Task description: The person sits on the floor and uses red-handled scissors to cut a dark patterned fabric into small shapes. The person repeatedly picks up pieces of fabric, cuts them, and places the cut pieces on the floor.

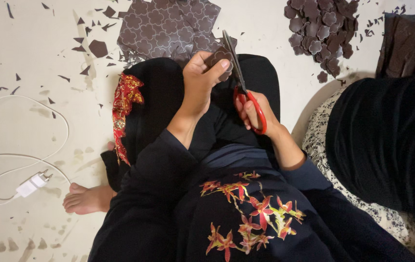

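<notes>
While the left hand [200,85] pinches a small brown flower-shaped piece [221,59] between thumb and fingers, that piece sits over the person's lap, just above the black knee, with only part of it showing past the fingertips. It lies directly left of the scissors [240,80], touching or nearly touching the blades. The blades run long and narrow, pointing away from the body toward the far edge of the floor and tilted slightly left, so their long axis passes right beside the piece. The right hand [256,114] is clenched through the red handles, lower and nearer the body than the left hand; the left hand is the one nearer the piece. I cannot tell how wide the blades stand apart.

Counted: one piece in the grip, one pair of scissors, two hands.

Beyond the knee, toward the far edge of the floor, lies one uncut brown sheet [168,26] marked with flower outlines. Toward the far right corner sits one pile of cut flower pieces [321,31], too many and too overlapped to count. Just right of it lies one folded dark cloth [404,43]. Dark offcuts [98,48] are scattered over the far left of the floor, also too many to count. Near the left edge lies one white charger [32,184] with its looped cable. One bare foot [88,199] shows beside it. A second person in black [387,140] sits at the right.
</notes>
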`<control>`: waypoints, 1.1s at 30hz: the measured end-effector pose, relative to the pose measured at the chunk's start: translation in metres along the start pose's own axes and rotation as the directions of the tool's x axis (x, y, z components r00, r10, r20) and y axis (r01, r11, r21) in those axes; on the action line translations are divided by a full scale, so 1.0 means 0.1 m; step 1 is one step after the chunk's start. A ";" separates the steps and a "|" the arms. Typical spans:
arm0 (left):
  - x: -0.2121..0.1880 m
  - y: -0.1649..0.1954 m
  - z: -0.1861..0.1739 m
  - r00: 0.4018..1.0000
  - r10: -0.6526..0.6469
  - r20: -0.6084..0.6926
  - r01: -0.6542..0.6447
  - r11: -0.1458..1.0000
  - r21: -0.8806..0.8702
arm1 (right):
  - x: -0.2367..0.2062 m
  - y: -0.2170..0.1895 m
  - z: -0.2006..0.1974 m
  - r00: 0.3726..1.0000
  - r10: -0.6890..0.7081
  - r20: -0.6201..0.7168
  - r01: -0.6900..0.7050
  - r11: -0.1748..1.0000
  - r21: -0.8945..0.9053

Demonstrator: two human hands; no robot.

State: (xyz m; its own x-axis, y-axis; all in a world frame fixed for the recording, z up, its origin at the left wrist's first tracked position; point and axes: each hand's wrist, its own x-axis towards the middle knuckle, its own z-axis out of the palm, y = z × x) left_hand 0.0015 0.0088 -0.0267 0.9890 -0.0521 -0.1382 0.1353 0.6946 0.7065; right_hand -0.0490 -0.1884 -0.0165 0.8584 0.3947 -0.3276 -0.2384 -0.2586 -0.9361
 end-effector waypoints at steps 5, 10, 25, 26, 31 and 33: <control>-0.01 0.09 0.00 0.997 -0.053 -0.061 0.055 0.998 0.036 | -0.05 -0.21 -0.12 0.998 -0.043 0.049 0.047 0.995 -0.085; -0.01 0.08 -0.01 0.995 -0.100 -0.002 0.099 0.989 0.113 | -0.12 -0.45 -0.29 0.992 -0.055 0.116 0.084 0.962 -0.260; -0.02 0.07 0.02 0.997 -0.076 0.009 0.072 0.973 0.219 | -0.06 -0.47 -0.17 0.986 -0.093 0.136 0.124 0.964 -0.235; -0.03 0.08 0.03 0.997 -0.077 0.005 0.074 0.973 0.219 | -0.06 -0.48 -0.17 0.985 -0.096 0.145 0.129 0.964 -0.234; -0.04 0.09 0.03 0.997 -0.081 -0.010 0.081 0.970 0.230 | -0.07 -0.48 -0.18 0.983 -0.068 0.172 0.102 0.976 -0.194; -0.04 0.09 0.03 0.997 -0.077 -0.012 0.077 0.969 0.233 | -0.07 -0.48 -0.19 0.982 -0.055 0.183 0.089 0.979 -0.183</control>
State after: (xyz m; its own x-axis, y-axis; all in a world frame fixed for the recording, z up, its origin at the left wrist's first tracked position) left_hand -0.0011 0.0131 -0.0171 0.9750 -0.0970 -0.2000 0.2214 0.5024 0.8358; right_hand -0.0346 -0.1956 0.0329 0.7725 0.5633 -0.2933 -0.0738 -0.3791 -0.9224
